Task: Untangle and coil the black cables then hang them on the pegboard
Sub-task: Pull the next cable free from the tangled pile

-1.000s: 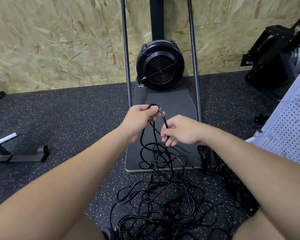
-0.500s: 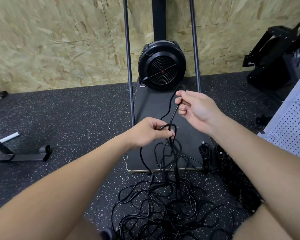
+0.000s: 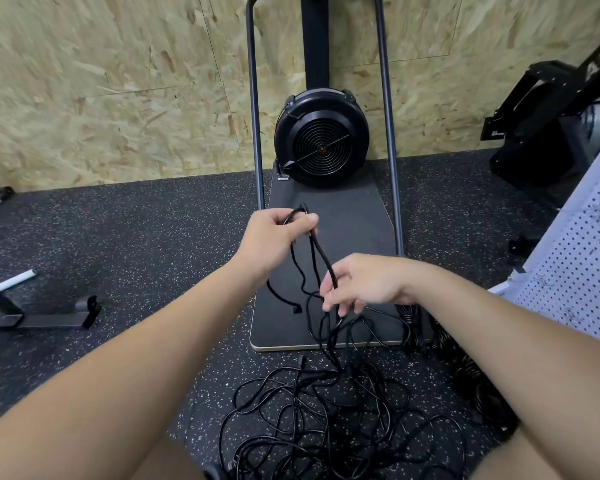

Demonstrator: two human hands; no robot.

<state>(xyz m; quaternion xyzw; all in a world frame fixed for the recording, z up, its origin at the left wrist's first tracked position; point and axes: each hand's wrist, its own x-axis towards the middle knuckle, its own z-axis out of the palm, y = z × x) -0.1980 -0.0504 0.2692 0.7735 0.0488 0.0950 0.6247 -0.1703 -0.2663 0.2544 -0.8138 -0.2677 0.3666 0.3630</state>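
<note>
A tangle of black cables [image 3: 326, 420] lies on the speckled floor between my knees. My left hand [image 3: 274, 240] grips small loops of one black cable [image 3: 321, 258], raised above the machine's base. From there the cable runs down to my right hand [image 3: 361, 282], which pinches it between thumb and fingers. A loose plug end [image 3: 296, 309] dangles below my left hand. The white pegboard [image 3: 579, 268] leans at the right edge. Several coiled black cables [image 3: 413, 323] lie on the floor beside it.
A black fan-wheel exercise machine [image 3: 321, 142] on a flat dark base [image 3: 354, 216] with two upright grey tubes stands straight ahead against an OSB wall. Another black machine [image 3: 548, 129] stands at the right. A metal frame foot [image 3: 49, 318] and a white stick [image 3: 14, 279] lie at the left.
My left hand has risen with the cable loops. My right hand has dropped from high near the fan to lower on the cable, closer to me.
</note>
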